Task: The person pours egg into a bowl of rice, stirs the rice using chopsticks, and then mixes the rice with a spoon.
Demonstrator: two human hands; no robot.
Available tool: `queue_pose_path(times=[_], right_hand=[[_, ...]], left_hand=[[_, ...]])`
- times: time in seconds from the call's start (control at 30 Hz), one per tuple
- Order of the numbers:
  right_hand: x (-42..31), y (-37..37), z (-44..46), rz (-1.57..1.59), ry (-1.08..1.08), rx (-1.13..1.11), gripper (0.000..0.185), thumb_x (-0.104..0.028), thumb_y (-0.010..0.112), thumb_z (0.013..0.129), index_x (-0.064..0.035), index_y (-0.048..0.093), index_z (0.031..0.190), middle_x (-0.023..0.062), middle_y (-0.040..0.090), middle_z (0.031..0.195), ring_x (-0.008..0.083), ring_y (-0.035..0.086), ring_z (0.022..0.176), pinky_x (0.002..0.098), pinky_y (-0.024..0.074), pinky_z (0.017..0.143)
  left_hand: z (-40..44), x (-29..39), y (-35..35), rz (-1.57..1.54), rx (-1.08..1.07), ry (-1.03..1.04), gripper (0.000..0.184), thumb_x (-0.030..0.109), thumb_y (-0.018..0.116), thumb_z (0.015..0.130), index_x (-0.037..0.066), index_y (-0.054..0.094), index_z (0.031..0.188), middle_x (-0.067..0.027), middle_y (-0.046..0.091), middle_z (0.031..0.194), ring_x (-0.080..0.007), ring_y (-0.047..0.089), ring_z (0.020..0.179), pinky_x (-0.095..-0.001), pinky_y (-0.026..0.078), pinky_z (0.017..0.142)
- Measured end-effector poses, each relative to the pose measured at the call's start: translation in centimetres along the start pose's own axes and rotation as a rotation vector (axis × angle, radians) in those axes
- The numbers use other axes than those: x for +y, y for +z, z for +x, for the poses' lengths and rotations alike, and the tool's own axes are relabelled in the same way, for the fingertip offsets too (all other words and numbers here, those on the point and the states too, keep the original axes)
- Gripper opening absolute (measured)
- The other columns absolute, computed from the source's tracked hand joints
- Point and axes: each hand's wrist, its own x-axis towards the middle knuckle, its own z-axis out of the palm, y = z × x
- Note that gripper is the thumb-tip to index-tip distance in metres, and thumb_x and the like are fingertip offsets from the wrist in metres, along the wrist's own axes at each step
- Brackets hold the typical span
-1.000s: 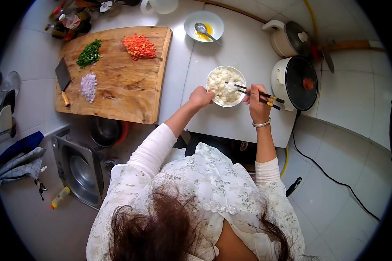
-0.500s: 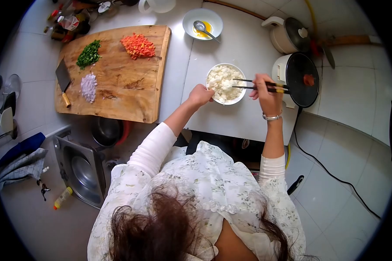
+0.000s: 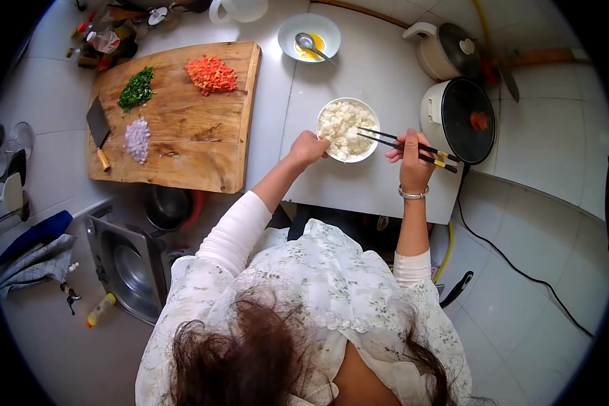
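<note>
A white bowl full of cooked rice is on the white counter in front of me. My left hand grips the bowl's left rim, thumb at the edge. In my right hand is a pair of dark chopsticks with gold bands near the thick ends. Their tips touch the rice at the right side of the bowl. Beyond the rice stands a pale bowl with yellow liquid, perhaps beaten egg, and a grey spoon resting in it.
At left, a wooden cutting board bears chopped greens, diced orange-red pieces, diced pale purple pieces and a cleaver. A lidded cooker and a smaller pot stand right. A sink is lower left.
My right hand has shifted slightly down and tilted the chopsticks, so their thick ends now point lower right. My left hand still holds the bowl. The whole view has shifted slightly.
</note>
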Motion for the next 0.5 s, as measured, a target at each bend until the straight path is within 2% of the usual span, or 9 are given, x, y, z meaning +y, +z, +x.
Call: queue_pose_path(times=[0.17,0.27,0.37,0.43,0.5], right_hand=[[4.2,2.5,-0.4,-0.035,0.127,-0.117,0.029,-0.022,0.048,0.095,0.0027,0.054,0.081,0.0080,0.059,0.067,0.0150,0.062,0.054,0.0225,0.0499,0.049],[3.3,2.5,-0.5,0.024,0.071,-0.068,0.027,-0.019,0.052,0.094,0.0024,0.057,0.079,0.0073,0.060,0.067,0.0112,0.061,0.054,0.0210,0.0484,0.047],[0.1,0.8,-0.8,-0.060,-0.001,-0.062,0.028,-0.020,0.047,0.096,0.0025,0.056,0.083,0.0077,0.058,0.068,0.0136,0.061,0.054,0.0222,0.0489,0.046],[0.2,1.6,-1.0,-0.041,0.025,-0.056,0.027,-0.020,0.047,0.096,0.0021,0.056,0.084,0.0075,0.059,0.069,0.0134,0.062,0.056,0.0224,0.0489,0.047],[2.9,3.0,-0.7,-0.083,0.119,-0.170,0.026,-0.020,0.048,0.095,0.0024,0.056,0.085,0.0069,0.059,0.070,0.0132,0.062,0.059,0.0230,0.0493,0.050]], left_hand=[[0.4,-0.2,0.0,0.000,-0.023,-0.007,0.026,0.020,0.057,0.075,-0.004,0.067,0.076,-0.0115,0.066,0.069,-0.0173,0.060,0.062,-0.0298,0.046,0.064],[-0.7,0.8,-0.5,-0.032,-0.038,-0.018,0.026,0.018,0.056,0.076,-0.006,0.066,0.078,-0.0112,0.065,0.072,-0.0163,0.057,0.065,-0.0301,0.045,0.067],[-1.0,1.1,-0.5,-0.027,-0.036,-0.028,0.026,0.018,0.056,0.076,-0.006,0.066,0.078,-0.0112,0.065,0.072,-0.0162,0.057,0.066,-0.0300,0.045,0.067],[-0.6,0.9,-0.4,-0.012,-0.040,-0.031,0.025,0.018,0.056,0.075,-0.005,0.066,0.077,-0.0113,0.065,0.072,-0.0163,0.057,0.067,-0.0301,0.045,0.067],[-0.4,0.7,-0.2,-0.015,-0.041,-0.038,0.025,0.018,0.056,0.075,-0.005,0.065,0.077,-0.0112,0.065,0.072,-0.0163,0.057,0.068,-0.0304,0.045,0.068]])
